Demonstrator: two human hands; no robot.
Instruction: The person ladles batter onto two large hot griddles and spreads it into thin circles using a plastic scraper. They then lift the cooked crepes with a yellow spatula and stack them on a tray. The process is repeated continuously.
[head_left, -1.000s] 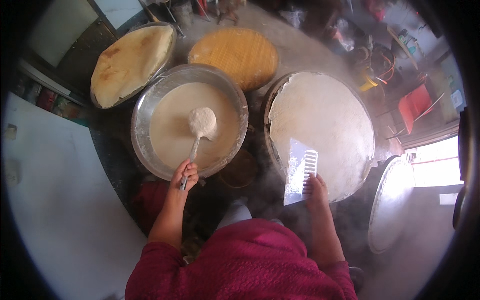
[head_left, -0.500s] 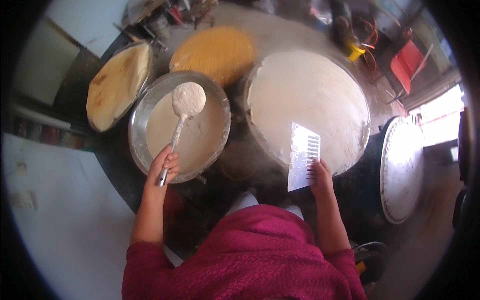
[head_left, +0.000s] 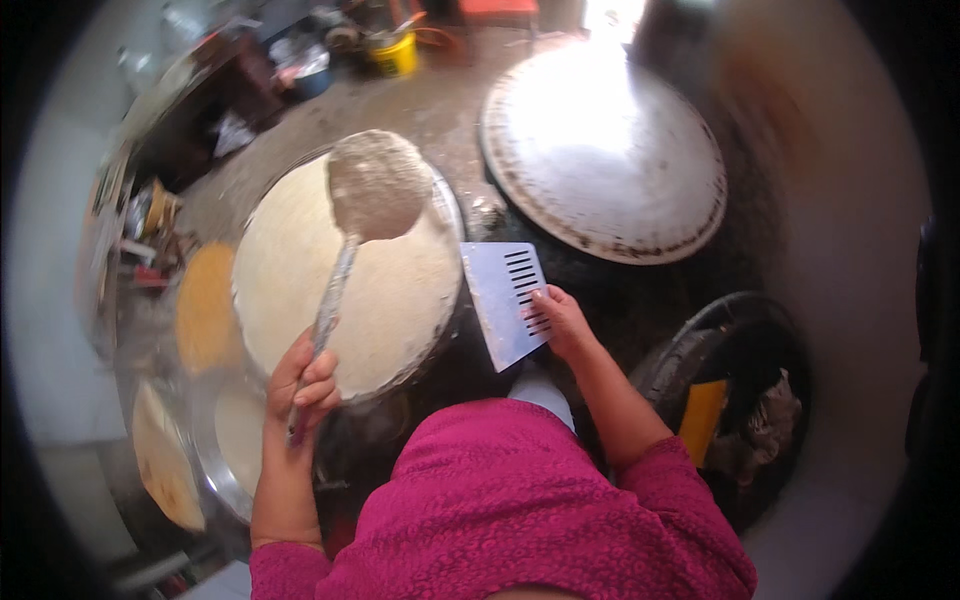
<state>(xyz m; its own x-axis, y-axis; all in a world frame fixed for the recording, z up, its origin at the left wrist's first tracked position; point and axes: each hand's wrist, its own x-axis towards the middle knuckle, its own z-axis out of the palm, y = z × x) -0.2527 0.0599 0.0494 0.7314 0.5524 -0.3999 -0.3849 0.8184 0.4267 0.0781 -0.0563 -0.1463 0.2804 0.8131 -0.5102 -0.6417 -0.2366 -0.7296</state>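
My left hand (head_left: 305, 385) grips a long metal ladle by its handle, its head (head_left: 375, 185) coated with pale batter and held above a round griddle (head_left: 275, 260) covered by a pale sheet. My right hand (head_left: 555, 320) holds a flat, slotted metal scraper (head_left: 492, 300) beside that griddle's right edge. At lower left, a steel basin (head_left: 210, 445) of batter is partly hidden behind my left arm.
Another round metal griddle (head_left: 590, 170) is at upper right. A browned flatbread (head_left: 160, 450) and a round yellow board (head_left: 205, 305) are at left. A dark drum (head_left: 770, 440) sits by my right arm; a yellow bucket (head_left: 395, 55) and clutter (head_left: 230, 90) line the back.
The view has swung to the right, putting the basin at lower left. The ladle has moved away from the basin to over the covered griddle; the scraper remains in my right hand.
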